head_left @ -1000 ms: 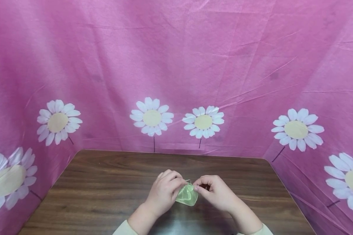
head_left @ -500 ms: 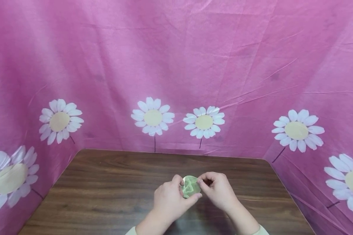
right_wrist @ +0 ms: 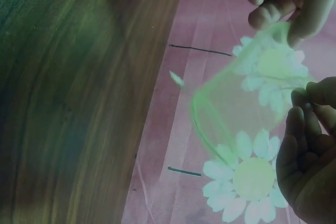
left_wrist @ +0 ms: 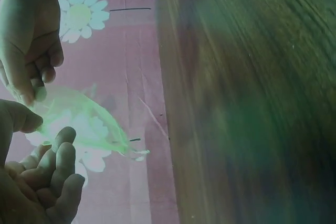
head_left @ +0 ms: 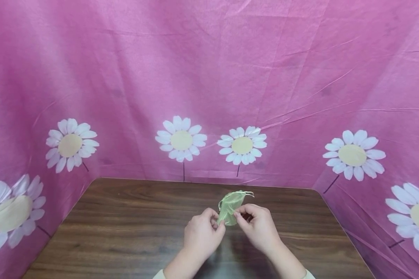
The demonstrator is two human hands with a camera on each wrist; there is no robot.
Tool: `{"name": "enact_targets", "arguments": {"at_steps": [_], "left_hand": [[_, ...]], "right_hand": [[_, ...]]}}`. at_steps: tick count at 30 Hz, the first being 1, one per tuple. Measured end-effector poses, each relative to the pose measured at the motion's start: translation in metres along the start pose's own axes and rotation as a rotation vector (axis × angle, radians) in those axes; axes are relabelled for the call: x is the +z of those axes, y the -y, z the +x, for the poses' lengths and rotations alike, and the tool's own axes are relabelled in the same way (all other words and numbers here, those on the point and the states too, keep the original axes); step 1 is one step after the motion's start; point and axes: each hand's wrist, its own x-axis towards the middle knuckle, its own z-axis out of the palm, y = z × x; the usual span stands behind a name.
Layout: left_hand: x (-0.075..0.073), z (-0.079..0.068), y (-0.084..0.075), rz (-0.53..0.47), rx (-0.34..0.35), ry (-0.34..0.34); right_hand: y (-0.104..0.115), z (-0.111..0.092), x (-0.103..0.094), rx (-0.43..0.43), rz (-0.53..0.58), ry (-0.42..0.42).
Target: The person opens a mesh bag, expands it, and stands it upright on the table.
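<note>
A small sheer green drawstring pouch (head_left: 231, 205) is held up over the table, its white cords (head_left: 248, 193) at the far upper end. My left hand (head_left: 201, 234) pinches its near lower corner between thumb and index finger. At its right edge, my right hand (head_left: 260, 226) pinches the fabric the same way. The left wrist view shows the pouch (left_wrist: 86, 121) stretched out past the fingertips, see-through. From the right wrist, the pouch (right_wrist: 231, 100) spans between both hands, and nothing shows inside it.
The dark wood-grain table (head_left: 136, 221) extends around and beneath the hands. A pink cloth backdrop (head_left: 209, 77) with printed white daisies (head_left: 180, 139) rises behind the table's far edge and along both sides.
The pouch, which hung toward me with its cords between the hands, has been turned so the corded end points away. My left hand shifted to its near corner; the right kept pinching.
</note>
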Motion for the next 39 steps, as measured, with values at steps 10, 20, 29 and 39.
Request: {"name": "enact_targets", "arguments": {"at_steps": [10,20,29,39], "left_hand": [[0.005,0.006,0.008,-0.339,-0.174,0.092],[0.009,0.008,0.016,-0.332,-0.15,-0.036],[0.015,0.003,0.017,-0.235,-0.063,-0.127],[0.022,0.001,0.022,0.019,0.059,-0.169]], "right_hand": [[-0.002,-0.004,0.006,-0.037,0.013,-0.035],[-0.003,-0.006,0.01,0.024,-0.02,-0.054],[-0.008,-0.014,0.014,0.137,-0.215,-0.066],[-0.009,-0.018,0.023,0.281,-0.287,0.077]]}}
